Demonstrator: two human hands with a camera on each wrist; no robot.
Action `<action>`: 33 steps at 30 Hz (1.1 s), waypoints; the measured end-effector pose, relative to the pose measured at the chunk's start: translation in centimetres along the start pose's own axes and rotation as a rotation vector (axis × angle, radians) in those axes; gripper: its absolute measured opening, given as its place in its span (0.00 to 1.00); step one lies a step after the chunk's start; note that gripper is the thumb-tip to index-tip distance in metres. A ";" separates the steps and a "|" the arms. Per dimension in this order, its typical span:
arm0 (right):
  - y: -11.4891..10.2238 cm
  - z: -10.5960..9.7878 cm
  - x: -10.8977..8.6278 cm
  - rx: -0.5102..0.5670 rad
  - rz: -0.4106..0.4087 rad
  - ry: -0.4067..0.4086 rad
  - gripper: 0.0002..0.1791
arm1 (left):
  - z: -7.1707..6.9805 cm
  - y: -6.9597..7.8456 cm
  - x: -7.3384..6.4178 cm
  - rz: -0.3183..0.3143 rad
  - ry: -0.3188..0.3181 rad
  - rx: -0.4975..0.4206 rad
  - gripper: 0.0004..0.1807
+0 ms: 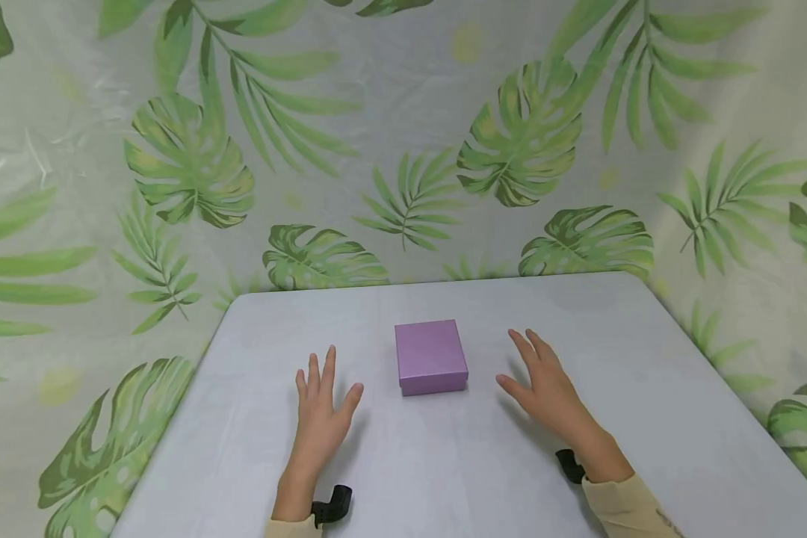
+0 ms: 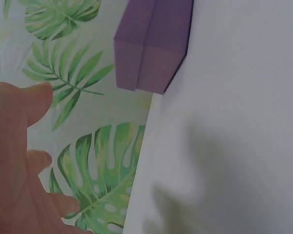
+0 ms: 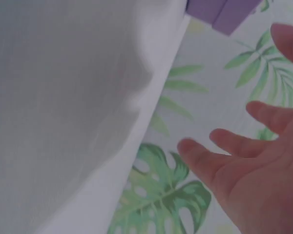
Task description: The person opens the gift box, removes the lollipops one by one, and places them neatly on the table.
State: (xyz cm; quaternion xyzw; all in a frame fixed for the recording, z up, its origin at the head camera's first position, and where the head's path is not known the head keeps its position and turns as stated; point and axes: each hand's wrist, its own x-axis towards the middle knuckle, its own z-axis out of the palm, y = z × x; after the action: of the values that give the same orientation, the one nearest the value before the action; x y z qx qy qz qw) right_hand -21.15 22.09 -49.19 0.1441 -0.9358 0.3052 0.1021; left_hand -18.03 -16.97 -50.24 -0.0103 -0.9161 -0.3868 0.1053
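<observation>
A purple square box (image 1: 432, 351) with its lid on sits near the middle of the white table. To its left is my left hand (image 1: 323, 426), fingers spread and holding nothing, held over the tabletop. My right hand (image 1: 553, 392) hovers to the box's right, its fingers apart and its palm bare. Both hands are clear of the box. In the left wrist view, the seam between lid and base shows on the box (image 2: 151, 48). Only a corner of the box (image 3: 219, 12) enters the top of the right wrist view.
The table (image 1: 242, 463) is covered in a white cloth. Behind it and along both sides hangs a pale sheet (image 1: 403, 97) printed with green leaves. A black wrist camera (image 1: 332, 504) is strapped to the left wrist, another black camera (image 1: 569, 466) to the right.
</observation>
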 end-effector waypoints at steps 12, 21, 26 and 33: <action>-2.5 0.0 2.2 0.298 0.042 -0.077 0.41 | 0.1 2.0 1.3 -0.030 -0.067 -0.222 0.43; -3.9 0.6 5.3 0.404 0.144 -0.163 0.40 | 1.0 3.5 3.9 -0.114 -0.110 -0.364 0.33; -4.3 0.8 6.6 0.619 0.202 -0.267 0.40 | 1.2 3.9 5.5 -0.144 -0.166 -0.455 0.28; -4.4 1.1 7.5 0.727 0.316 -0.333 0.41 | 2.0 4.7 7.2 -0.234 -0.256 -0.625 0.28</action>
State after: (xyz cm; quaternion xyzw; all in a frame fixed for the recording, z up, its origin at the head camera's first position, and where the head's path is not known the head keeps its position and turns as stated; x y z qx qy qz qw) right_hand -26.82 16.44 -45.61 0.0727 -0.7815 0.5998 -0.1559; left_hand -24.96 -12.70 -46.77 0.0144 -0.7544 -0.6532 -0.0637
